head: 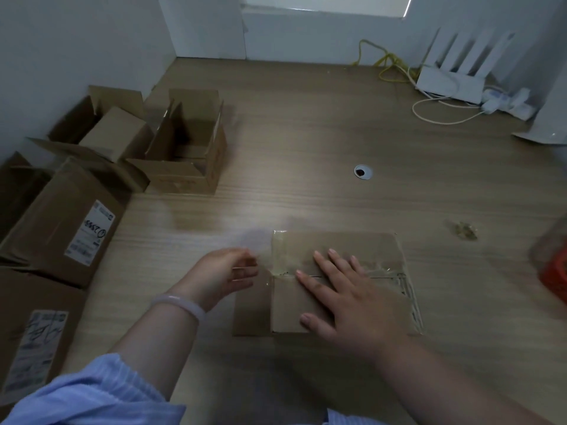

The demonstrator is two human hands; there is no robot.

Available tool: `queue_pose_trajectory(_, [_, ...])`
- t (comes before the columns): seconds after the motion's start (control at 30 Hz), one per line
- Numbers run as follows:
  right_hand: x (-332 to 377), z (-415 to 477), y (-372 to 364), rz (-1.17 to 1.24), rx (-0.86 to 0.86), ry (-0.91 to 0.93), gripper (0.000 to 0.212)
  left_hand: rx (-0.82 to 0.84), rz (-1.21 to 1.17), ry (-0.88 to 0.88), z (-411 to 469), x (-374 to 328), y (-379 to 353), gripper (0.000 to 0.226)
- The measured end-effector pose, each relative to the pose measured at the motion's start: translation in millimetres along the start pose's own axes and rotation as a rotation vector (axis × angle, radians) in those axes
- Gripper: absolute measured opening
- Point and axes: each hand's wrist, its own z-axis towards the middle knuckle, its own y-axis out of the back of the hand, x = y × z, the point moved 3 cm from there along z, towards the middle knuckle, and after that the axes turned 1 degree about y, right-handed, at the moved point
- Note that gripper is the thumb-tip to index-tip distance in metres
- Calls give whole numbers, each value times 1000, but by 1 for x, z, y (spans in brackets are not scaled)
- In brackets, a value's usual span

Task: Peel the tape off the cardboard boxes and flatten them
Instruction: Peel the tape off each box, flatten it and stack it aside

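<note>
Now | left hand (224, 274) pinches clear tape (287, 263) | right hand (346, 302) flat on closed box (377, 246)

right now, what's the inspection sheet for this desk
surface: wooden desk, cable grommet in it
job's things: taped cardboard box under both hands, clear tape along its seam; open boxes and labelled boxes at left
clutter: tape wad; blurred orange object at right edge
hands: left hand pinches the tape at the box's left edge; right hand lies flat on the box
cables: yellow cable and white cable by the white router
surroundings: white walls
</note>
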Motion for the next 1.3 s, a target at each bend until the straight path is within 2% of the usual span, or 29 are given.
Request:
queue_pose_trajectory(0.1, [0,-2,0,7,12,9,64,-13,80,11,6,-4,-25,24])
queue_pose_trajectory(0.2, [0,-4,1,36,-4,11,61,-41,2,-29,10,-9,-31,13])
queue_pose_trajectory(0.4, [-9,16,14,157,-173,-56,39,25,-107,-38,16,-22,-27,4])
queue_pose_trajectory(0.5, [-7,29,12,121,-178,-83,37,35,-82,1,19,-23,-28,8])
queue_pose_trajectory(0.67, [-2,25,3,83,-291,-68,34,98,45,39,27,-32,-29,19])
queue_pose_trajectory(0.77, [-4,27,4,71,-291,-63,34,90,250,-76,31,-35,-34,26])
queue_pose_trajectory(1.0, [-6,29,3,92,-288,-58,34,73,638,-527,18,-36,-34,25])
queue_pose_trajectory(1.1, [-5,29,4,90,-303,-57,34,103,574,-506,3,-32,-26,24])
queue_pose_trajectory(1.23, [-6,29,4,96,-290,-69,34,192,214,-309,-16,-20,-11,19])
queue_pose_trajectory(1.3, [-6,29,4,94,-275,-74,35,172,119,-243,-21,-15,-5,18])
